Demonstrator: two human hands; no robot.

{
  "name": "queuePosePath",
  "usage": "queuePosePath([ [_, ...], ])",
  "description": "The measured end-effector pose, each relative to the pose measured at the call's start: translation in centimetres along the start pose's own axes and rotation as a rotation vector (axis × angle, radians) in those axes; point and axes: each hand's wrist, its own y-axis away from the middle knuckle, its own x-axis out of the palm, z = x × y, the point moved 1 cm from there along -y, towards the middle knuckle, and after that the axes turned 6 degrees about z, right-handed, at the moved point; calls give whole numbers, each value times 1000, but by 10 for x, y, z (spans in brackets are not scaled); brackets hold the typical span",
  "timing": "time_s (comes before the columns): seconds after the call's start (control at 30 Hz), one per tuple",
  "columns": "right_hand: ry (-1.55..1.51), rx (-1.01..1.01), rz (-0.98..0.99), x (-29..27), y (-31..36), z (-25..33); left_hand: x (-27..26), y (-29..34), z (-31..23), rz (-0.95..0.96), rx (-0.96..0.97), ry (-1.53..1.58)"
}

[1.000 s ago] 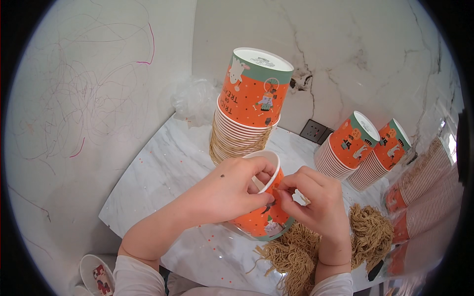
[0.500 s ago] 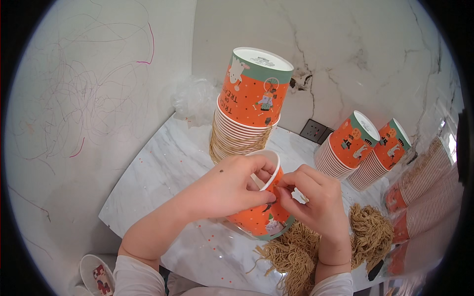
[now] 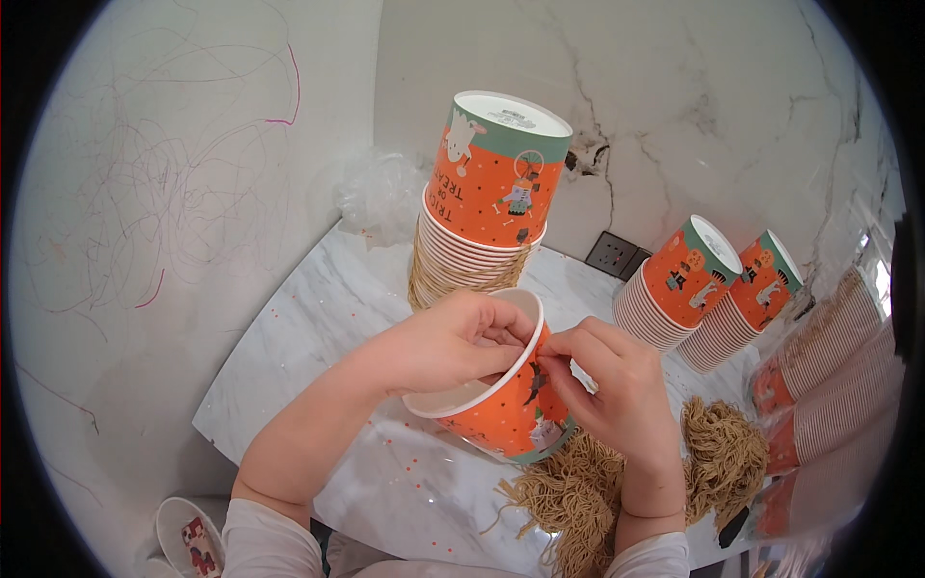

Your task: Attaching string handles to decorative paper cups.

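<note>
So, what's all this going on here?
A person's left hand reaches inside a tilted orange paper cup, while the right hand is pinched up against its outside; whether it holds anything is hidden. Tan strings lie on the tabletop nearby, and a tall stack of upturned cups stands beyond.

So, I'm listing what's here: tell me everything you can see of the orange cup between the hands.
The orange, tapered, paper-looking cup has a thick white rim, a pale inside, a green band around its base, and small dark and pale printed figures. It is tilted, its open mouth toward the picture's upper left. The left hand reaches into the mouth; the right hand's fingertips meet the outer wall near the rim. Its base is by a tan, stringy yarn bundle; whether they touch is unclear.
</note>
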Motion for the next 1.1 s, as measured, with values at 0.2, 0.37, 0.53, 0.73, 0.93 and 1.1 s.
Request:
queuePosePath([
  [0.2,-27,10,18,0,0,0,6,2,0,-99,11,-191],
  [0.37,-44,31,31,-4,1,-3,23,12,-19,-261,55,-534],
  [0.53,84,25,-11,-11,3,-10,36,17,-22,-477,126,-932],
  [0.73,-28,204,49,-14,2,1,41,17,-18,-485,484,-966],
  [0.93,-408,295,32,-14,3,7,46,19,-24,-371,353,-1125],
  [1.1,-601,329,12,-7,6,-1,51,23,-26,-392,257,-1057],
])
